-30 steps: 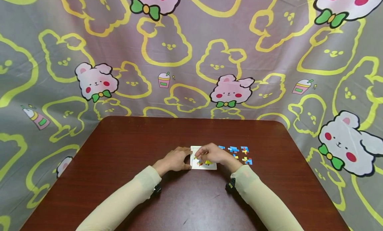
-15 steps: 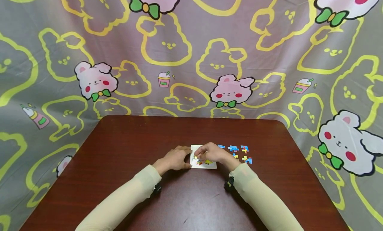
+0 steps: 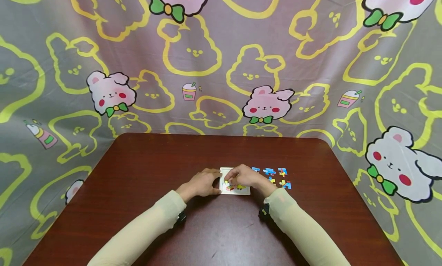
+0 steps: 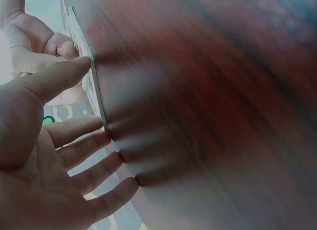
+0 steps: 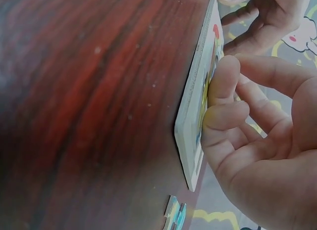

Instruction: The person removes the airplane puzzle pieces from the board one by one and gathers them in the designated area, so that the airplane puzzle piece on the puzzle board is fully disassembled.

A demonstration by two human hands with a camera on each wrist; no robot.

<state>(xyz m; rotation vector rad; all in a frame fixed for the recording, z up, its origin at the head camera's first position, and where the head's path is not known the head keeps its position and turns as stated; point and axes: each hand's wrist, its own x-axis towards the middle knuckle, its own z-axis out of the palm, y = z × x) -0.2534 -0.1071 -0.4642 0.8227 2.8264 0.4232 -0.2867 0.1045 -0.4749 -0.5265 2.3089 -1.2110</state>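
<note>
A small white-framed jigsaw board [image 3: 245,192] lies flat on the table, with some coloured pieces in its lower part. At its left edge rests my left hand [image 3: 203,183], thumb and fingers spread and fairly straight, fingertips touching the border in the left wrist view. My right hand [image 3: 246,176] is over the board with curled fingers. Between its thumb and index fingertips it pinches a small yellowish puzzle piece [image 3: 226,182], held low against the board. In the right wrist view the fingers [image 5: 225,81] cover most of that piece and the picture area.
Several loose blue, yellow and red puzzle pieces [image 3: 269,172] lie to the right of the board, some partly behind the right wrist. The brown table [image 3: 165,155] reaches back to a patterned cloth [image 3: 214,82] that hangs behind and at both sides.
The right fingertips shift only slightly over the same spot, and the yellowish piece turns or lowers a little. The left hand and the board stay in place.
</note>
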